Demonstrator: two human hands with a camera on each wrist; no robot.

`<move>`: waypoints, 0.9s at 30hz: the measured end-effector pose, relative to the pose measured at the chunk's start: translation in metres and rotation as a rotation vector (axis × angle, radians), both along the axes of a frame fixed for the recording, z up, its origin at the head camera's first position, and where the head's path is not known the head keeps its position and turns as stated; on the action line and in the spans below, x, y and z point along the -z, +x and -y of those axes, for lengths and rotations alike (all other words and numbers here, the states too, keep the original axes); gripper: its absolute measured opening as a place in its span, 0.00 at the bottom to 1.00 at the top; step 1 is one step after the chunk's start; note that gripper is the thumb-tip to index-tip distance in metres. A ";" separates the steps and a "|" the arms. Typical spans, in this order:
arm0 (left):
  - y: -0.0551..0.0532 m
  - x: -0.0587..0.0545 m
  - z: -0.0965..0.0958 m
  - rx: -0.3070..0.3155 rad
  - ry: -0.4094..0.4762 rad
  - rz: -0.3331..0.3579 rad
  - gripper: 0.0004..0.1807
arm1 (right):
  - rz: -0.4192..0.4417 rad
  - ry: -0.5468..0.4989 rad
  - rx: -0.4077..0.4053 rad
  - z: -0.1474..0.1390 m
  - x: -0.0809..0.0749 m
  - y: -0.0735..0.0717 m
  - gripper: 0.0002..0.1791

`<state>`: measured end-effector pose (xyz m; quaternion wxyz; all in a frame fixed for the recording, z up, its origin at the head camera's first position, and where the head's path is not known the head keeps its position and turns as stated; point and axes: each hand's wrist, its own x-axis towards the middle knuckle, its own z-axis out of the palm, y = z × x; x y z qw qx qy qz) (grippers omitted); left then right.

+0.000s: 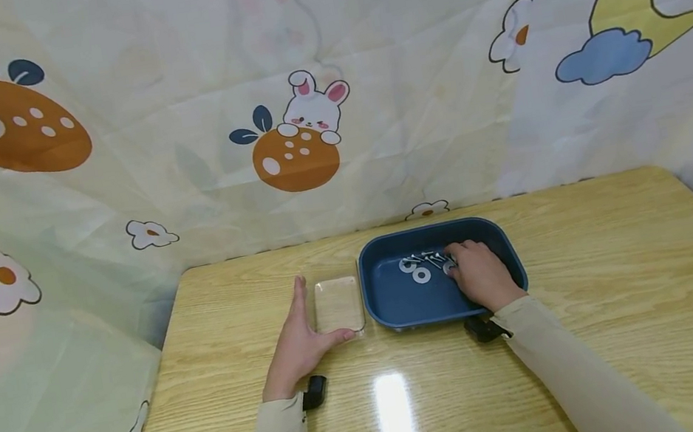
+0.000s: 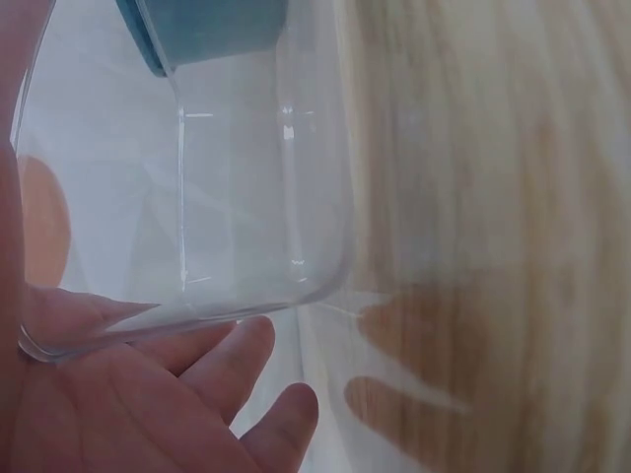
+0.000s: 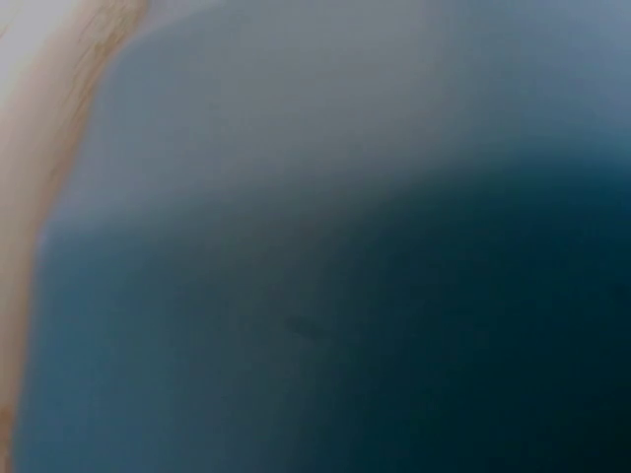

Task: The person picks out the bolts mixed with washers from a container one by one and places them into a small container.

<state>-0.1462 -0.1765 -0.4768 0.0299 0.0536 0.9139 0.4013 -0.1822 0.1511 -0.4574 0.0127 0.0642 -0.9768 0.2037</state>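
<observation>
My left hand (image 1: pixel 299 346) rests along the left and near sides of a small clear plastic box (image 1: pixel 338 307), thumb stretched along its near edge. In the left wrist view, long, nearly straight fingers (image 2: pixel 237 370) lie against the wall of the clear box (image 2: pixel 237 217). Inside a dark blue tray (image 1: pixel 407 308), my right hand (image 1: pixel 482 276) reaches down with bent fingers at the right end of a pile of screws (image 1: pixel 432 258). Its thumb overlaps a flat white washer (image 1: pixel 448 269); I cannot tell whether anything is pinched. The tray's wall (image 3: pixel 197 325) fills the right wrist view, blurred.
Two more washers lie in the tray, one washer (image 1: pixel 421 276) nearer the middle. Box and tray stand side by side on a wooden table (image 1: pixel 634 292). Behind the table hangs a printed cloth (image 1: pixel 413 124). A bright reflection crosses the tabletop in front.
</observation>
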 end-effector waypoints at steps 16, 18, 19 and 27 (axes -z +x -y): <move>0.000 -0.001 0.000 -0.006 0.002 0.012 0.73 | 0.037 0.010 0.045 -0.001 -0.001 -0.002 0.14; 0.000 0.000 0.000 -0.005 0.000 0.010 0.73 | 0.055 0.008 0.055 -0.001 -0.001 -0.002 0.15; 0.000 0.000 0.000 -0.005 -0.002 0.012 0.73 | 0.059 0.008 0.060 -0.001 -0.001 -0.002 0.15; 0.002 -0.001 -0.001 -0.007 0.000 0.009 0.73 | 0.004 -0.001 0.054 -0.001 -0.001 -0.002 0.18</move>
